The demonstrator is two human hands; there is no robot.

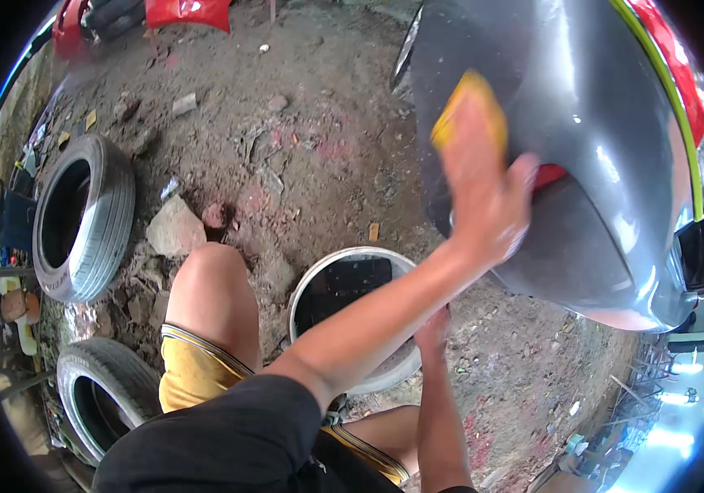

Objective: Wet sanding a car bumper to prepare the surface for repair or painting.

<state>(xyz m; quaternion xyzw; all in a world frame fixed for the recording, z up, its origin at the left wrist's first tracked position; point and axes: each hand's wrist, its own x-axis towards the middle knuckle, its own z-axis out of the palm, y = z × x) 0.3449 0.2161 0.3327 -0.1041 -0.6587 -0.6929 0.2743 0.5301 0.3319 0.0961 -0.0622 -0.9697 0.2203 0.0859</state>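
Observation:
My left hand [487, 201] reaches up across the middle and presses a flat yellow pad [460, 97] against a dark grey car body panel [565, 99]. Hand and pad are smeared by motion, so I cannot tell whether the pad is a sponge or a folded sheet. The panel is curved and glossy, and a red piece [549, 175] shows beside my thumb. Below the panel a round white bucket [296, 296] holds dark, reflecting liquid. My right hand [432, 333] is at the bucket's right rim, its fingers mostly hidden behind my left forearm.
Two tyres, an upper one [114, 222] and a lower one [110, 361], stand at the left. A large stone [175, 228] lies near my knee on rough dirt ground. Red panels [188, 12] are at the far left. A yellow-green strip [672, 90] edges the car panel.

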